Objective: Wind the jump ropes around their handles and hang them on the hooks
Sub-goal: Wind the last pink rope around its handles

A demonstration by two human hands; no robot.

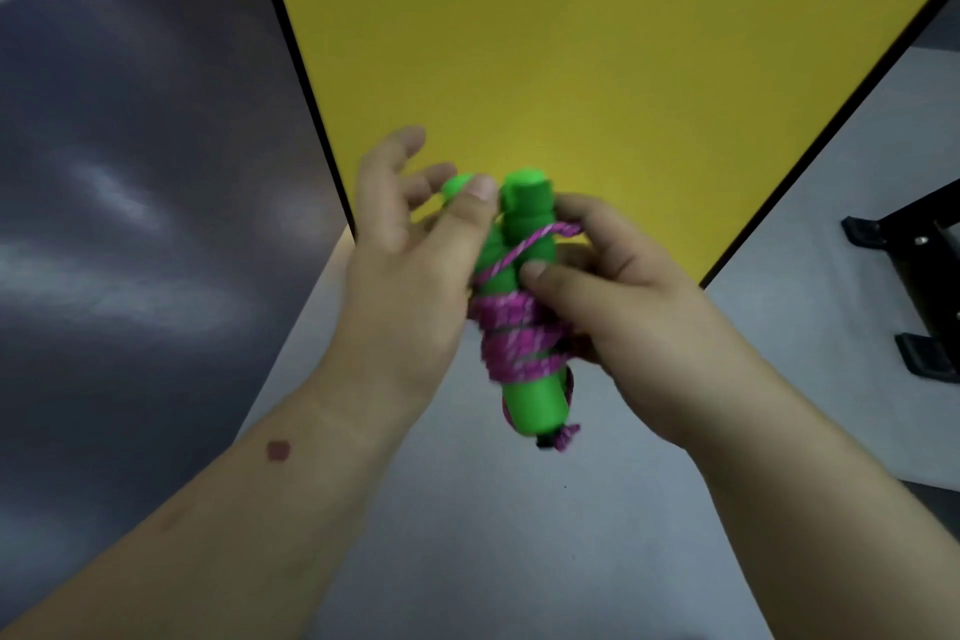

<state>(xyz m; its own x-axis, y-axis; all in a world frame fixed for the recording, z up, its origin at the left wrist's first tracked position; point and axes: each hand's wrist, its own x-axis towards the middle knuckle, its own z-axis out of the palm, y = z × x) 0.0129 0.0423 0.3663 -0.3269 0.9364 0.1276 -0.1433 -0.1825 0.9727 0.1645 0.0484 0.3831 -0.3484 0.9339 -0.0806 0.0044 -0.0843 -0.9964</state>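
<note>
Against the yellow panel (597, 42), our right hand (613, 296) grips the green handles (524, 244) wound with pink rope (514, 343), left hand (410, 265) fingers spread beside them.

The two green handles (524, 244) look like soft matt foam, smooth and without shine. The pink rope (511, 343) wound round them is braided cord, rough-textured, flecked with white. The yellow panel (597, 42) behind is a flat matt sheet, edged in black. The dark wall (130, 172) to the left is glossy, with pale smeared reflections. The black bracket (914, 276) at right is perhaps painted metal, though blur makes this uncertain.
</note>
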